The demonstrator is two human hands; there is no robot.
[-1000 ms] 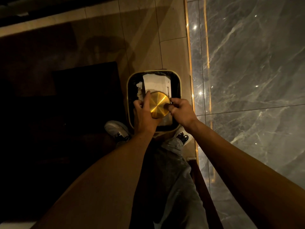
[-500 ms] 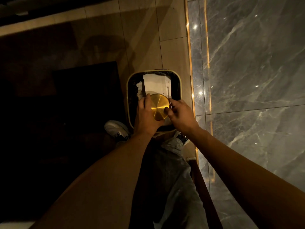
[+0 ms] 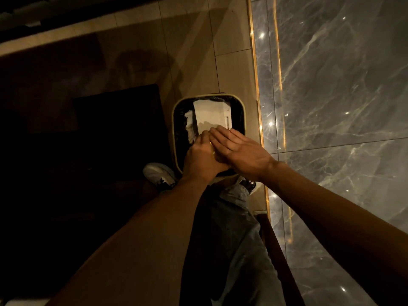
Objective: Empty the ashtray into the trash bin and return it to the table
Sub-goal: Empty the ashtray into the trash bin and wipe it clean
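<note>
The trash bin (image 3: 176, 120) stands on the floor below me, cream-rimmed with a black liner and white paper (image 3: 212, 115) inside. My left hand (image 3: 199, 157) grips the gold ashtray (image 3: 212, 148) over the bin's near half; only a thin gold sliver of it shows between my hands. My right hand (image 3: 239, 151) lies flat with fingers stretched out over the upturned ashtray, covering it.
A grey marble wall (image 3: 331, 96) with a lit gold strip runs along the right. A dark mat (image 3: 114, 129) lies left of the bin. My shoes (image 3: 157, 173) and jeans are just behind the bin. A dark wooden edge (image 3: 271, 239) sits at lower right.
My right hand has moved from the ashtray's right edge to lie flat on top of it. The gold underside, plainly visible before, is now almost fully covered.
</note>
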